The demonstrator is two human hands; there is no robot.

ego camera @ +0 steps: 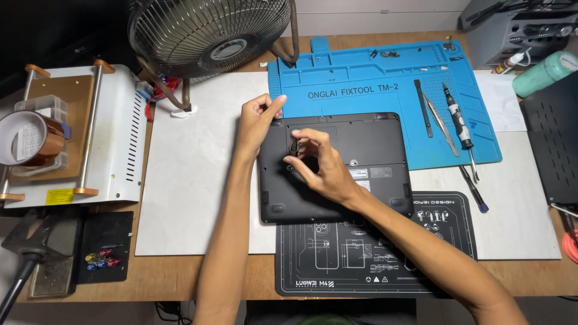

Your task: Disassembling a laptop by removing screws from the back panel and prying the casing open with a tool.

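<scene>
Worktop [198, 277], wooden, items listed left to right.

- Left edge: white machine [114, 138] with two rails; roll of amber tape [30, 139] resting on it.
- Front-left corner: small black tray [103, 241] holding a few coloured bits, too small to tell apart.
- Back, left of centre: desk fan [208, 33] on a bent stand.
- Left hand [257, 120]: fingers pinched narrow at the laptop's back-left corner, touching its edge; whether they hold anything cannot be told.
- Centre: black laptop [361, 186], closed, underside up, long axis running left to right, lying partly on a white mat [192, 192], a blue mat [373, 78] and a black printed mat [373, 253].
- Right hand [322, 168]: over the laptop's left half, fingers closed on a small dark tool [294, 144] held upright, tip down on the underside. This hand is the nearer to the laptop's middle.
- Blue mat, right part: a black pry bar, tweezers [439, 123] and a screwdriver [459, 123], all lying front to back.
- Back-right corner: grey box [512, 30], green bottle [545, 72].
</scene>
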